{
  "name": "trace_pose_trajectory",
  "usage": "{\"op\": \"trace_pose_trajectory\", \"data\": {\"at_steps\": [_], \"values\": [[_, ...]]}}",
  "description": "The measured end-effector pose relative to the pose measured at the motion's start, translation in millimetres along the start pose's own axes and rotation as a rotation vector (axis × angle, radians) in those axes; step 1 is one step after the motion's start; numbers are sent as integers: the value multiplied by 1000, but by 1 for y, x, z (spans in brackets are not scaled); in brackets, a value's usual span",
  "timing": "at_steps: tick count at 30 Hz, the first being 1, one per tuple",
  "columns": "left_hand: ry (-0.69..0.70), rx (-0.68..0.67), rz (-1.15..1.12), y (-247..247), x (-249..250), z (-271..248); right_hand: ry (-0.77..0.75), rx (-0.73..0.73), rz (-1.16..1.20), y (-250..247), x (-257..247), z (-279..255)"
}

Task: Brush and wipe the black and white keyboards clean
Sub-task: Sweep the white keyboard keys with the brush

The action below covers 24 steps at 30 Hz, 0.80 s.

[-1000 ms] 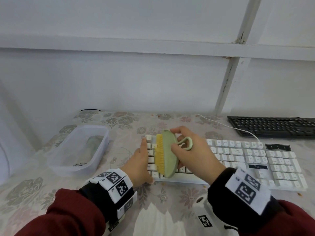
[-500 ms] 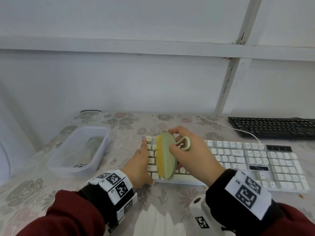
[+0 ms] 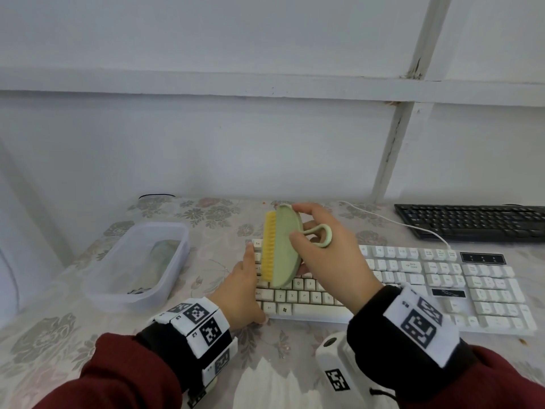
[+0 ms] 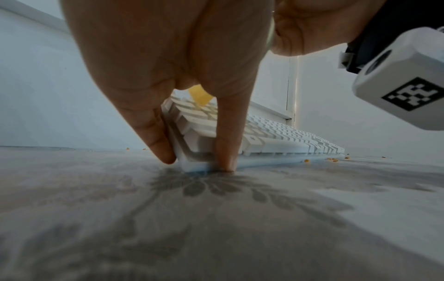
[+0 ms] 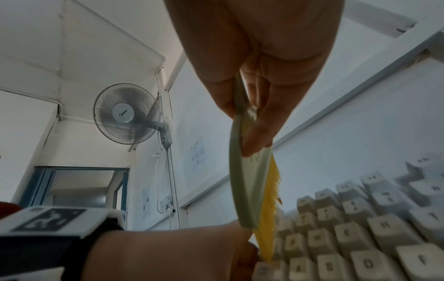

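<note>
The white keyboard (image 3: 413, 278) lies across the middle of the table, and the black keyboard (image 3: 472, 222) sits behind it at the far right. My right hand (image 3: 300, 224) grips a green oval brush (image 3: 284, 246) with yellow bristles (image 3: 269, 249) by its back and loop. The brush stands on edge over the keyboard's left end, bristles facing left. My left hand (image 3: 253, 284) braces the keyboard's near left corner with straight fingers, thumb (image 4: 227, 133) against the front edge and a finger (image 4: 153, 133) along the side. In the right wrist view the bristles (image 5: 269, 218) touch the leftmost keys (image 5: 360, 237).
A clear plastic tub (image 3: 177, 278) with a folded cloth (image 3: 159, 261) inside stands left of the white keyboard. Small crumbs (image 4: 332, 160) lie on the flowered tablecloth (image 3: 59, 335) by the keyboard's front edge. The wall rises close behind the table. A wall fan (image 5: 126, 114) hangs high up.
My right hand has carried the brush away from me along the keyboard's left end, from the near rows toward the top row. My left hand has stayed on the corner.
</note>
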<state>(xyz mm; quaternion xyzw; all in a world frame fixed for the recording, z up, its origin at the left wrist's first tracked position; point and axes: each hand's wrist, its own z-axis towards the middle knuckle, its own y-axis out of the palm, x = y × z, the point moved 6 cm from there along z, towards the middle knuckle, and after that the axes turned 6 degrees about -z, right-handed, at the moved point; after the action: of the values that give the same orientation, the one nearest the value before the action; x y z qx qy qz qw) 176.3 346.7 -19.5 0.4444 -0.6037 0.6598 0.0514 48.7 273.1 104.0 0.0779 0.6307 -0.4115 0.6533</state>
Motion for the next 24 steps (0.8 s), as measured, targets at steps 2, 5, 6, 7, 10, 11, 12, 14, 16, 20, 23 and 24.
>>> {"op": "trace_pose_trajectory", "data": {"at_steps": [2,5,6,7,10,11,12,14,16,20,23,24], "values": [[2,3,-2,0,1,-1,-6,12,-37,3,2,1],[3,4,7,0,1,0,2,-39,-93,14,8,-5],[17,7,6,0,1,1,-2,-71,-124,17,10,-9],[36,10,0,1,1,2,-7,-106,-155,21,12,-12],[69,11,-36,2,-5,6,3,-198,-210,20,13,-17],[65,9,-39,2,-6,6,18,-227,-218,17,13,-16],[56,6,-37,2,-7,6,36,-262,-222,13,12,-16],[36,1,-35,2,-7,5,74,-327,-204,4,10,-16],[24,-2,-32,2,-6,4,93,-324,-139,-7,5,-15],[12,-7,-31,1,-3,2,4,-95,-175,-37,-11,-5],[3,-15,-24,1,-1,0,-111,-1,-366,-48,-25,-2],[7,-14,-26,1,0,0,-121,9,-418,-49,-27,-2]]}}
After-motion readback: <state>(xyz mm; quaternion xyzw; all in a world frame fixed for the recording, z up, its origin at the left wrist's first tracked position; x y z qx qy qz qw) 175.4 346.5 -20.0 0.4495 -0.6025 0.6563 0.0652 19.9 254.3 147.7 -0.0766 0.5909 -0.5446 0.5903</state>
